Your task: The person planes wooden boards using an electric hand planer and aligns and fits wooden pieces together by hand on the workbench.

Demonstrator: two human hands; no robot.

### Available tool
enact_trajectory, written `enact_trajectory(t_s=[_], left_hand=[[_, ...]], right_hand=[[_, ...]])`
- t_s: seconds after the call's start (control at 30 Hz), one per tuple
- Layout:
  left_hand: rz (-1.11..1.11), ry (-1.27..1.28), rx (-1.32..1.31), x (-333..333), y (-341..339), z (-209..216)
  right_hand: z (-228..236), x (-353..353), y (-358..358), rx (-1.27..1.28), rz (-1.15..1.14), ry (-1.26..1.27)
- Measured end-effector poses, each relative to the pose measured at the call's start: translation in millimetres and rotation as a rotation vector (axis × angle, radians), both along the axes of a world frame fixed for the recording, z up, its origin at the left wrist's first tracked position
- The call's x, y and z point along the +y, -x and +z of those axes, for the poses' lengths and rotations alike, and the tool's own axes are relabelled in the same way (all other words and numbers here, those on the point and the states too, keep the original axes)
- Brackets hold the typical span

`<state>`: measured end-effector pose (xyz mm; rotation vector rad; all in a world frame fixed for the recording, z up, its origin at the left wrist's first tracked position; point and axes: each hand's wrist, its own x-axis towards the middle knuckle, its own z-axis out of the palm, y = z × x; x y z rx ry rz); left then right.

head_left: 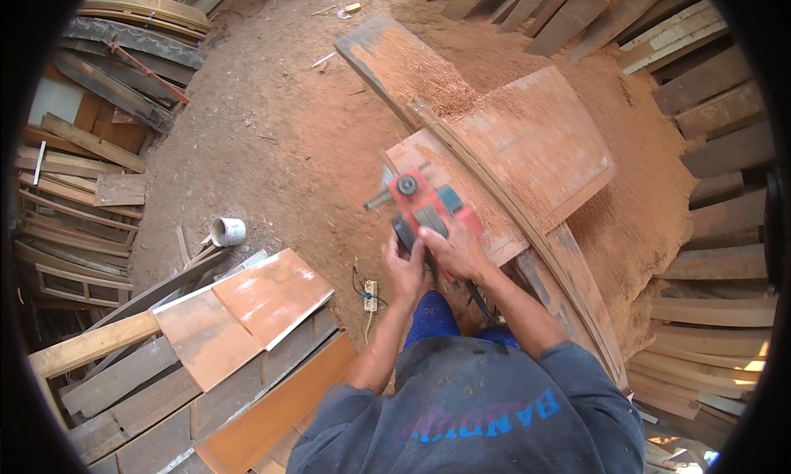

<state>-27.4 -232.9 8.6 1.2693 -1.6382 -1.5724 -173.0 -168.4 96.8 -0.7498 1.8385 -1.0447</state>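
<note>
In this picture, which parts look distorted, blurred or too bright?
Head view: planks at the right look bowed near the black rim; head view: bright sun patches show at lower right; head view: the red power tool looks slightly smeared.

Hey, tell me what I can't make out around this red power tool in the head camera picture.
All in the head view:
Underside of the red power tool: hidden by its own body.
Fine detail on it: blurred.
Its handle: partly covered by the right grip.
Contents of the white cup: too small and shaded.
Outer ends of the stacked timber at left: cut off by the dark rim.
</note>
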Motion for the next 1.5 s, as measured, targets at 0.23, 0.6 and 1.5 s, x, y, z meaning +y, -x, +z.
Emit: enact_trajectory(t_s=[0.23,0.6,1.5], left_hand=[[0.039,0.055,0.045,-140,60,12],[-0.024,0.052,-0.208,57,-20,16],[-0.002,-0.04,0.169,-116,47,15]], right_hand=[[0,-137,47,0.103,0.0,0.21],[14,54,-14,-0.116,0.007,-0.058],[-10,-116,37,0.06,-0.033,0.193]])
